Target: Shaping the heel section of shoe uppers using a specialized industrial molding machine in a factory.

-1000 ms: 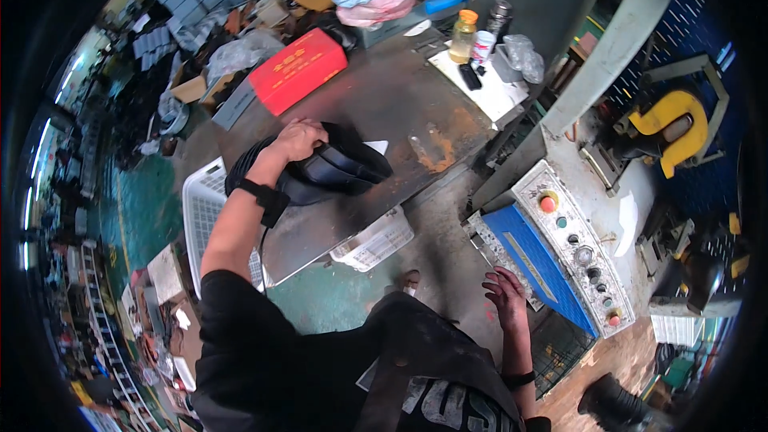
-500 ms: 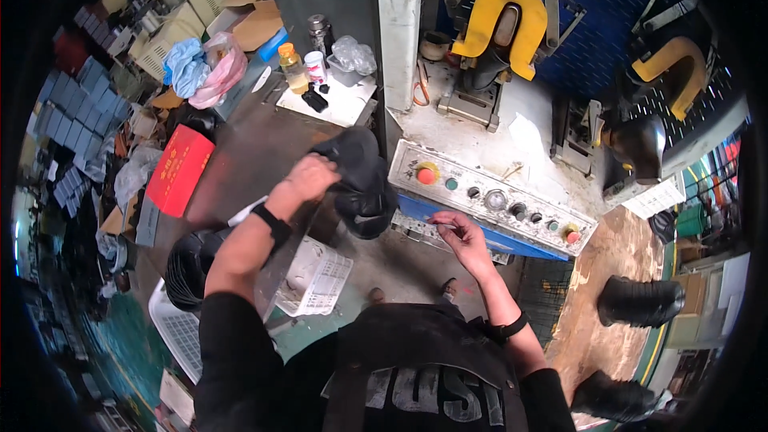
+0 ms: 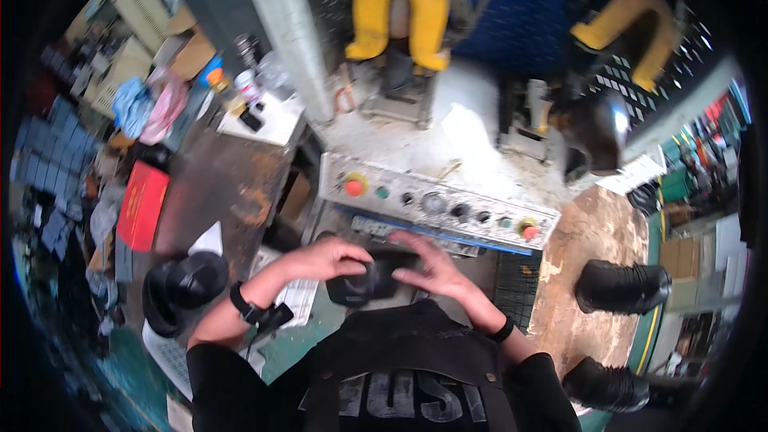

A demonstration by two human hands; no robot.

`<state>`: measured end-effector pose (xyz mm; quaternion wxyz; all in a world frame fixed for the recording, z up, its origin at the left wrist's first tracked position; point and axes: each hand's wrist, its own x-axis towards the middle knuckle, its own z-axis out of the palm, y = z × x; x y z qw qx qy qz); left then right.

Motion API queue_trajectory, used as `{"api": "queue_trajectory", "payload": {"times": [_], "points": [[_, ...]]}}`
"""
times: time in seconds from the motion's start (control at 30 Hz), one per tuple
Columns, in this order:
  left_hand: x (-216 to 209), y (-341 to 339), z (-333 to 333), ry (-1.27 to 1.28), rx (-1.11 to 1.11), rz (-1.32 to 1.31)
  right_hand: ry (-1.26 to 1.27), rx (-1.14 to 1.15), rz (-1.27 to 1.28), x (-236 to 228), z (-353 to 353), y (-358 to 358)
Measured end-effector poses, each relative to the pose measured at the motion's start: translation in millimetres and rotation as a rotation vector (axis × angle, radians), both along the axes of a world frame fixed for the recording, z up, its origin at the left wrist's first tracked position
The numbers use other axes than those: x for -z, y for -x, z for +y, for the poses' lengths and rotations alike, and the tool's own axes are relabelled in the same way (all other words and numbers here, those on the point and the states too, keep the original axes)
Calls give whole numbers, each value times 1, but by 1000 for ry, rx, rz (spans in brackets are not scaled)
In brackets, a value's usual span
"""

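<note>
A black leather shoe upper (image 3: 364,283) is held low in front of my body, just below the control panel. My left hand (image 3: 332,259) grips its left side, thumb and fingers closed over the top. On its right side is my right hand (image 3: 436,272), slightly blurred, with thumb and fingers bent around the edge. The upper's underside and far end are hidden or dark. More black uppers (image 3: 186,286) lie at the near end of the dark table, beside my left forearm.
The white control panel (image 3: 432,202) with knobs and red buttons fronts a machine with yellow U-shaped clamps (image 3: 400,12). Black boots (image 3: 622,286) lie on the worn board (image 3: 596,248) at right. A red box (image 3: 144,206) stands on the dark table (image 3: 240,184).
My left hand has brought a black upper from the table's edge to in front of my body. My right hand has moved left to it. The view has shifted right.
</note>
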<state>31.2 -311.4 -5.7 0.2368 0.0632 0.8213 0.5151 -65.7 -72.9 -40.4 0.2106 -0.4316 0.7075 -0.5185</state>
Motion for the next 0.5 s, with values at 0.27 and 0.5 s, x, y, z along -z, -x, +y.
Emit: {"api": "queue_trajectory", "payload": {"times": [0.27, 0.5], "points": [[-78, 111, 110, -639, -12, 417, 178, 291, -472, -71, 126, 49], [-189, 232, 196, -121, 130, 1331, 674, 770, -176, -195, 169, 148]]}}
